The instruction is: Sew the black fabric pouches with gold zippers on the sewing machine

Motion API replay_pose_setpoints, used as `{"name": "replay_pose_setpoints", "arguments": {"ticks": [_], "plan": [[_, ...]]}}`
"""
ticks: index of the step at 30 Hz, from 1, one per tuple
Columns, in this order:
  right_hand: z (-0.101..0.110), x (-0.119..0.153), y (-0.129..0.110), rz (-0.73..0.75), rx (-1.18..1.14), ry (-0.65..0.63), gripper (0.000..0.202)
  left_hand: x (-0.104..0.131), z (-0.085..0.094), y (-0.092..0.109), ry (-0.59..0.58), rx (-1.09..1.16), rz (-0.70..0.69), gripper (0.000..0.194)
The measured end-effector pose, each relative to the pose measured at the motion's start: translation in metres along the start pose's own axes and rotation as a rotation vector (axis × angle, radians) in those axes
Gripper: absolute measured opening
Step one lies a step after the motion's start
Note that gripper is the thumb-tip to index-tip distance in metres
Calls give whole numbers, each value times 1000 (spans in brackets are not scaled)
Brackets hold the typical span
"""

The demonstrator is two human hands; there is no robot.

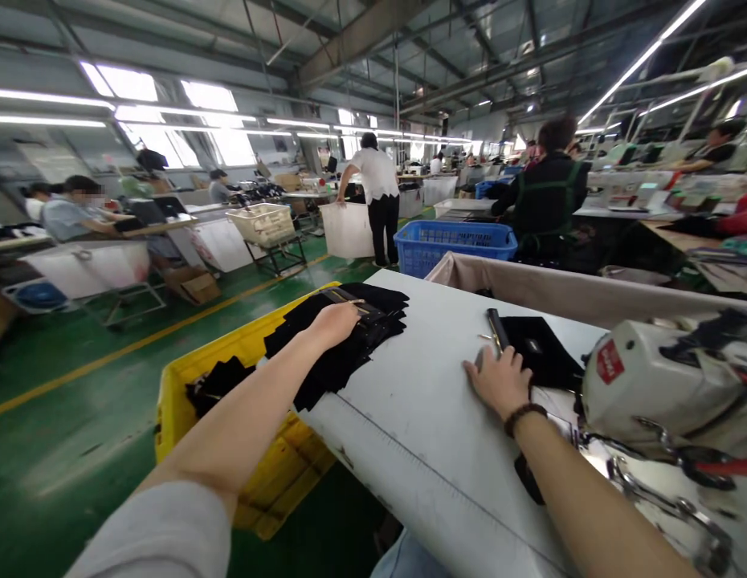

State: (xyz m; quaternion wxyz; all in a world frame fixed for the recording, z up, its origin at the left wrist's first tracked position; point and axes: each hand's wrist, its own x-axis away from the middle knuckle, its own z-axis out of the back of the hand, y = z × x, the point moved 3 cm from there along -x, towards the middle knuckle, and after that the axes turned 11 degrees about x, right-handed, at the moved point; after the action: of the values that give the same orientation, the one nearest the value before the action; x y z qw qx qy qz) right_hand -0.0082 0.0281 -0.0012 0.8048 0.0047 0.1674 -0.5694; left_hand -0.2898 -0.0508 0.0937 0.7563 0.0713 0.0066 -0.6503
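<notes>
Over the left end of the white table, my left hand rests on a stack of black fabric pieces, its fingers closed at a small light-coloured item too tiny to make out. The stack overhangs the table edge. My right hand, with a dark beaded bracelet at the wrist, lies with fingers spread at the near left edge of a black fabric piece. That piece has a folded strip and a small label. It lies flat beside the sewing machine.
A yellow crate with black fabric stands below the table at the left. Behind the table are a cloth-lined bin and a blue basket. Several people work farther back; one in white bends over a bin.
</notes>
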Motion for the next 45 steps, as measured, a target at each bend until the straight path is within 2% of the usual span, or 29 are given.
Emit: {"name": "replay_pose_setpoints", "arguments": {"ticks": [2, 5, 7, 8, 9, 10, 12, 13, 14, 16, 17, 18, 20, 22, 23, 25, 27, 29, 30, 31, 32, 34, 36, 41, 45], "plan": [[-3, -21, -4, 63, -72, 2, 43, -1, 17, -5, 64, -24, -8, 25], [8, -31, -17, 142, -226, 6, 45, 4, 62, -5, 216, -72, 48, 29], [23, -18, -31, 203, -341, -27, 48, 17, 93, 12, 328, -93, 45, 31], [32, -5, -39, 245, -427, -66, 49, 28, 104, 28, 393, -106, -17, 29], [41, 10, -46, 284, -518, -113, 51, 39, 109, 49, 410, -101, -123, 28], [50, 28, -53, 322, -648, -165, 54, 51, 108, 72, 383, -76, -256, 27], [67, 67, -62, 347, -1196, -335, 66, 77, 91, 121, 203, 20, -650, 24], [74, 85, -62, 295, -1364, -385, 69, 91, 78, 141, 83, 80, -851, 22], [79, 101, -60, 207, -1480, -435, 68, 103, 65, 157, -41, 157, -987, 20], [85, 130, -49, -17, -1553, -490, 55, 119, 43, 171, -169, 360, -1101, 16], [88, 142, -42, -118, -1562, -502, 48, 123, 36, 172, -167, 462, -1111, 17], [91, 152, -35, -192, -1568, -505, 45, 125, 32, 170, -134, 542, -1100, 20], [99, 167, -23, -244, -1559, -488, 41, 125, 26, 162, -77, 590, -1042, 46], [111, 176, -15, -192, -1479, -445, 37, 126, 24, 158, -127, 532, -983, 77], [118, 178, -12, -133, -1400, -399, 35, 129, 24, 159, -184, 500, -956, 83], [135, 179, -7, -2, -1192, -253, 28, 136, 29, 161, -268, 484, -888, 71], [153, 179, 0, 97, -975, -57, 19, 143, 39, 165, -301, 534, -810, 55], [167, 181, 8, 124, -799, 129, 11, 149, 47, 169, -373, 617, -746, 48], [171, 182, 12, 123, -738, 182, 8, 150, 48, 171, -439, 662, -727, 46], [173, 184, 16, 126, -706, 183, 7, 151, 48, 173, -523, 704, -708, 45], [172, 186, 18, 126, -706, 127, 8, 151, 45, 175, -619, 745, -688, 45], [165, 189, 19, 111, -758, -65, 17, 147, 34, 183, -803, 841, -637, 45], [159, 193, 17, 82, -784, -205, 22, 142, 20, 195, -935, 971, -570, 49], [154, 197, 18, -7, -677, -222, 26, 129, -9, 225, -1016, 1340, -395, 52], [154, 199, 27, -36, -663, -302, 33, 125, -20, 230, -1087, 1478, -247, 51]]}}
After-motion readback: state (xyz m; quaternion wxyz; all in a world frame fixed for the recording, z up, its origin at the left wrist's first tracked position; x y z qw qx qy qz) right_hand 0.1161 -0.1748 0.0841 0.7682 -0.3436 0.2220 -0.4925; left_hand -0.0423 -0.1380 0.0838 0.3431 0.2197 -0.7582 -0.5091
